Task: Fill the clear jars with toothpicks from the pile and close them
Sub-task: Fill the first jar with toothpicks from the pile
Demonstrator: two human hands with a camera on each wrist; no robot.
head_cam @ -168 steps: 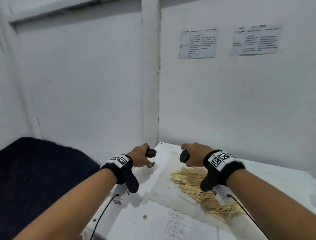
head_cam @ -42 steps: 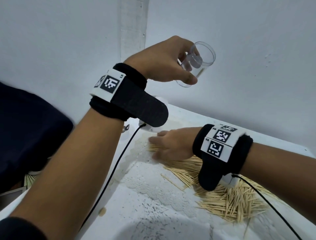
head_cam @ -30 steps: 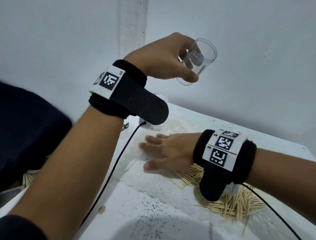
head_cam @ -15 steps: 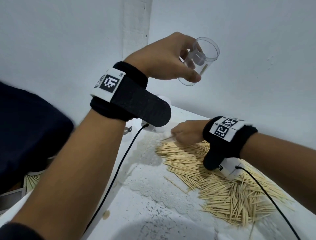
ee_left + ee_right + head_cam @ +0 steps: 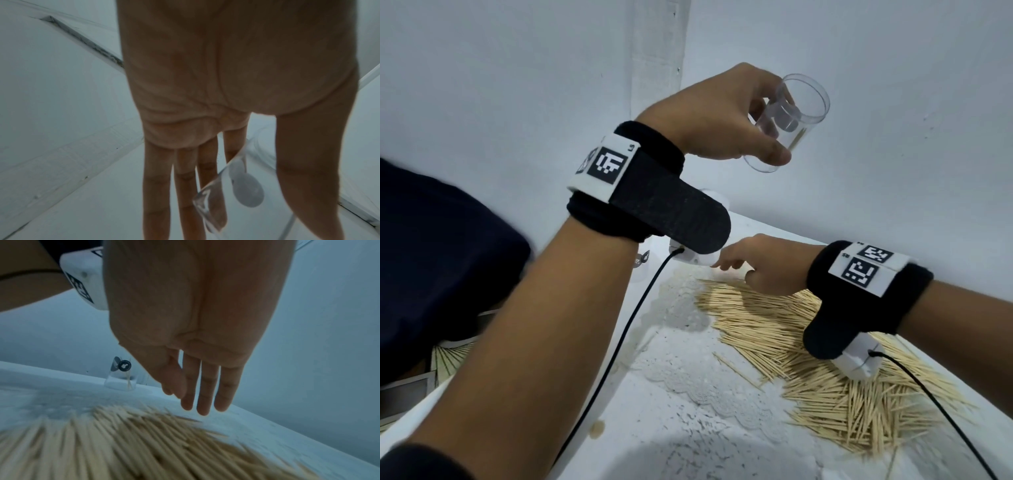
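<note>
Glossy clear plastic jar (image 5: 787, 120) above pale matt wooden toothpicks (image 5: 825, 394) on a rough, speckled white table (image 5: 671, 428); black cloth wristbands (image 5: 654, 192).

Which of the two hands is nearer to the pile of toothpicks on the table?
The right. The right hand is low over the far end of the toothpick pile, fingers straight. The left hand is raised well above it, holding the clear jar.

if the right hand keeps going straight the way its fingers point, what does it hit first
Probably the far edge of the toothpick pile or the bare table just past it: the right hand hovers with fingers angled down there. Depth is unclear. The small jar sits off that line.
</note>
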